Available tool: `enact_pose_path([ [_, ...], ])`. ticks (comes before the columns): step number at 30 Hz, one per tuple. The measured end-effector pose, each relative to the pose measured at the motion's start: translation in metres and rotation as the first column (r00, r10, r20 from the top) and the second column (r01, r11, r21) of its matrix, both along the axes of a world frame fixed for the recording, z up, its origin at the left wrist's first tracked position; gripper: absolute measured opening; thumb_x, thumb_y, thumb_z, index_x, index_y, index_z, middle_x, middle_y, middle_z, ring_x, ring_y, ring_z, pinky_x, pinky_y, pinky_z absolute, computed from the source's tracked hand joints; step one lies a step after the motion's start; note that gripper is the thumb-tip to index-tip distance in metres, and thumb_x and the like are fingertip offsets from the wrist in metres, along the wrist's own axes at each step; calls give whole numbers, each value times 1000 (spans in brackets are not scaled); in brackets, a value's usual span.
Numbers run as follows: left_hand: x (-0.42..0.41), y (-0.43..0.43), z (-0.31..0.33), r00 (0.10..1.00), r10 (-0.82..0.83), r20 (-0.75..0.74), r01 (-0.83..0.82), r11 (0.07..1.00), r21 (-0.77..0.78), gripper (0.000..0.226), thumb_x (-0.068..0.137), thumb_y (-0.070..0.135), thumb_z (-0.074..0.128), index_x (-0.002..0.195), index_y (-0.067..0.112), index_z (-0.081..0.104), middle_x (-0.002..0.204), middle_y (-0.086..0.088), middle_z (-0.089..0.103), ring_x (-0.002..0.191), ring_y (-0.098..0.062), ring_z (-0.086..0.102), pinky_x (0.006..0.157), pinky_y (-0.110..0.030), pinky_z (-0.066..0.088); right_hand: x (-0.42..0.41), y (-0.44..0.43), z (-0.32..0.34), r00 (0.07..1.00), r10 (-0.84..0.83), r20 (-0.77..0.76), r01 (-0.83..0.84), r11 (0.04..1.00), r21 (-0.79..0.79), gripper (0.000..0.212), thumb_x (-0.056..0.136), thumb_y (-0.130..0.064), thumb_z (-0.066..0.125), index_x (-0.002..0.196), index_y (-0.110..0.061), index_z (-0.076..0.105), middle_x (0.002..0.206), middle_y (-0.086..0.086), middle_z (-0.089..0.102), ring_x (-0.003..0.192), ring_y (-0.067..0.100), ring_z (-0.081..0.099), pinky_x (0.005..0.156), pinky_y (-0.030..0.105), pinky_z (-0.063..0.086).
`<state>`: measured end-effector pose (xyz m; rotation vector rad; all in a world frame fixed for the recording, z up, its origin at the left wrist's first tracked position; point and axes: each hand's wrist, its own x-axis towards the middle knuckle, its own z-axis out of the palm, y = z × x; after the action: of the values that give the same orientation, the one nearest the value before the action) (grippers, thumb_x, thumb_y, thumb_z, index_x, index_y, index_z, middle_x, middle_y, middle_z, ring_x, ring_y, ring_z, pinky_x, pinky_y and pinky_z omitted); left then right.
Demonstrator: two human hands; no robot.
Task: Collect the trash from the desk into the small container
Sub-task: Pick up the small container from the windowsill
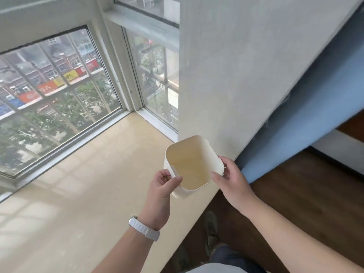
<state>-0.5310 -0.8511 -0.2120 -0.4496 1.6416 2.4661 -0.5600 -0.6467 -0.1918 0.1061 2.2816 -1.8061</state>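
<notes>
Over the glossy beige window ledge [88,184], right next to the pale wall [236,75], we've got the small cream plastic container with the rounded-square rim [194,164] up in the air between both hands. Our left hand [163,184] pinches the little lug [173,171] on its left rim, and our right hand [230,182] curls round the right rim, thumb over the edge. It looks empty, so we'd guess it's super light, thin-walled, a bit flexy and smooth enough to slip. Grabbing the rim or those lugs seems the way to go. Nothing to toss in shows up in view.
</notes>
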Motion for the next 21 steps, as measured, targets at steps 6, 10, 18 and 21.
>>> enact_pose_path([
  [6,6,36,14,993,-122,-6,122,992,21,51,58,32,79,95,6,56,73,3,67,68,-10,63,74,-28,47,31,39,6,986,-160,-49,161,987,11,37,90,-11,66,113,-38,55,105,-23,69,96,1,65,87,21,50],
  [10,7,68,21,974,-226,-21,226,974,24,50,63,25,80,99,3,54,74,3,69,71,-10,66,70,-23,50,49,74,8,971,-232,-51,231,973,-27,41,90,-2,66,116,-32,54,106,-14,71,95,1,67,82,24,51],
  [18,2,158,38,905,-425,1,425,905,27,40,69,17,80,96,5,53,76,-2,69,75,-14,69,66,-21,54,87,163,11,920,-390,-26,384,915,-124,41,89,-1,66,123,-18,51,111,-8,71,103,3,65,85,21,52],
  [21,-4,198,42,869,-494,21,494,869,25,41,64,21,81,90,8,52,71,2,65,67,-10,64,64,-20,52,98,197,12,881,-472,-5,467,873,-140,40,91,3,63,124,-17,51,108,-7,72,101,2,66,82,18,51],
])
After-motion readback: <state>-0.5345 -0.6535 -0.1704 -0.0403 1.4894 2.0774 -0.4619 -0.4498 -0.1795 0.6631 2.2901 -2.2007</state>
